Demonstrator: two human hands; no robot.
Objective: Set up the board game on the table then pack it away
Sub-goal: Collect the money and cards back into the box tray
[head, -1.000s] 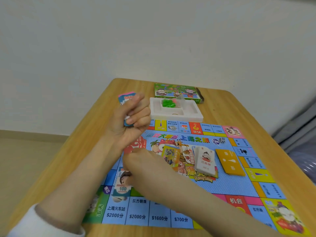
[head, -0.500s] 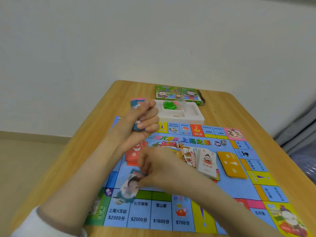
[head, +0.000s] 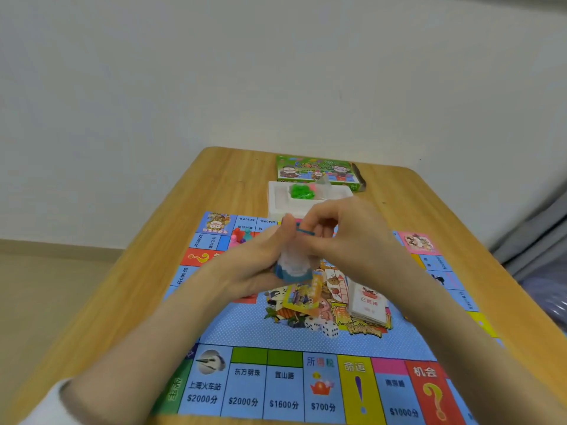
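The blue game board [head: 306, 335] lies flat on the wooden table [head: 129, 302]. Above its middle, my left hand [head: 264, 256] grips a stack of paper money [head: 293, 266] held upright. My right hand [head: 340, 234] pinches the top edge of that stack, where a thin blue edge shows. On the board lie two white dice [head: 322, 328], a white card deck [head: 368, 305] and a loose yellow card [head: 302, 294]. Small coloured pawns [head: 241, 236] stand near the board's far left corner.
A white tray [head: 282, 197] with green pieces [head: 302, 191] sits beyond the board. Behind it stands the green game box [head: 316, 171]. A white wall is close behind the table. Grey fabric [head: 540, 250] hangs at the right.
My right hand has lifted a note off the board's near left and brought it up to the stack in my left hand. Both hands now meet over the board's middle.
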